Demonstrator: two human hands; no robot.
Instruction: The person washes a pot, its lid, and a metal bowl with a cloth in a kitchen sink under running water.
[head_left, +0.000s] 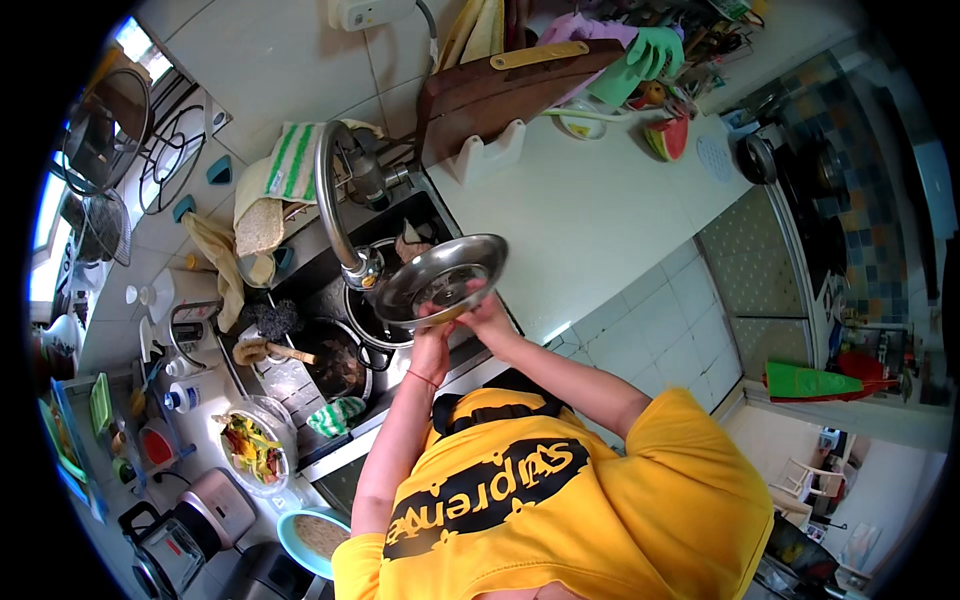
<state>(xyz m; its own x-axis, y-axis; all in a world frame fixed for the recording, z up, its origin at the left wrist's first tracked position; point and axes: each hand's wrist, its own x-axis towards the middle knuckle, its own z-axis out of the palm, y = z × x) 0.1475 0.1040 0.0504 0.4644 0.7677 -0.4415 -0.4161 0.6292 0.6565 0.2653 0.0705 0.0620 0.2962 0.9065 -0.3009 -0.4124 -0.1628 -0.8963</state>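
Observation:
My left hand (433, 346) and my right hand (486, 316) grip the near rim of a shallow round stainless-steel dish (465, 262). The dish is tilted above the sink (319, 281), and its shiny inside mirrors my fingers. Right beside its left edge hangs the head of a curved metal faucet (335, 199); I cannot tell whether water runs. Below the dish, partly hidden by it, a metal pot (352, 319) sits in the sink. A second pot (341, 367) with a dark handle holds brownish contents, left of my left wrist, which wears a thin red string.
A wooden-handled brush (277, 351) and a dark scrubber (276, 319) lie by the sink. Left are a container of food scraps (255, 450) and a blue basin (304, 521). A dark cutting board (510, 94) stands in a white rack; a watermelon piece (667, 139) rests on the counter (585, 217).

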